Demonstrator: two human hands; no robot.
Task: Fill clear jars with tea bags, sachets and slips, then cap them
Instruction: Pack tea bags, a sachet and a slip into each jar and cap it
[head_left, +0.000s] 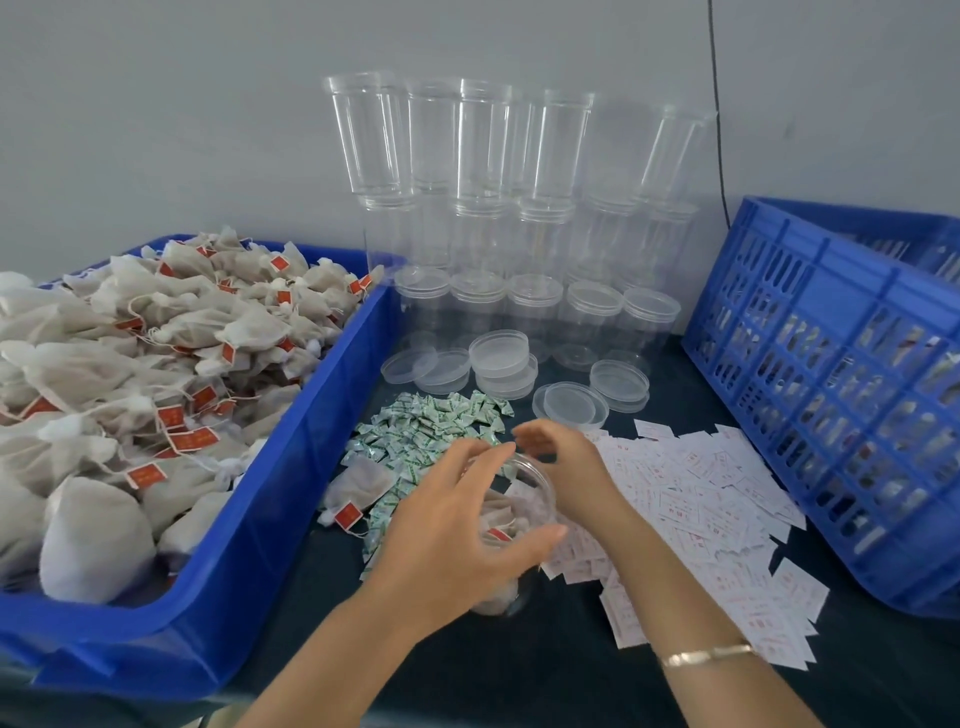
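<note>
A clear jar (522, 506) stands on the dark table near the front, with several tea bags inside it. My left hand (462, 525) wraps around the jar's near side, thumb on the right wall. My right hand (558, 457) hovers over the jar's mouth with curled fingers; whether it holds anything I cannot tell. A pile of green-and-white sachets (431, 423) lies just behind the jar. White slips with red print (691, 499) are spread to the right. One loose tea bag (361, 486) lies left of the jar.
A blue bin (291, 467) heaped with tea bags (130, 374) fills the left. Stacked empty clear jars (509, 208) stand at the back wall, with loose clear lids (498, 356) in front. A blue slatted crate (831, 384) stands at the right.
</note>
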